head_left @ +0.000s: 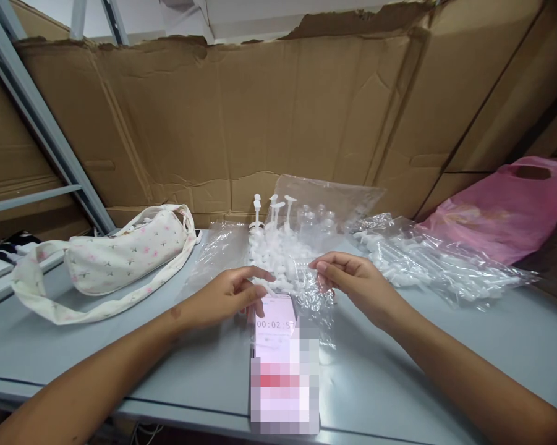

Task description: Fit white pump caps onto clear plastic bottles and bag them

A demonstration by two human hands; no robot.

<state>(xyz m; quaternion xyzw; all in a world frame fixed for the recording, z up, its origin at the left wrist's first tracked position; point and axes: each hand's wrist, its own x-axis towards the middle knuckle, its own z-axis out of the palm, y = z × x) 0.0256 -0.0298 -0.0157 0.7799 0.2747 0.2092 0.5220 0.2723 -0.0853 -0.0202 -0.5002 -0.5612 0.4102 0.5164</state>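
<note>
My left hand (234, 293) has its thumb and fingers curled round a white plastic pump head (265, 285), just above the top of a phone. Opposite it, the thumb and forefinger of my right hand (350, 278) are pinched on clear crinkled plastic (319, 303); whether this is a bag edge or a small bottle, I cannot tell. Behind both hands lies a heap of white pump heads (271, 244), several with their stems upright (288, 210). Several clear small bottles (318, 219) stand to the right of the heap, partly behind clear film.
The phone (258, 346) lies on the grey table (190, 377) showing a timer. At left is a floral shoulder bag (125, 253). A clear bag of white parts (426, 262) and a pink plastic bag (496, 207) lie at right. Cardboard (259, 117) walls the back.
</note>
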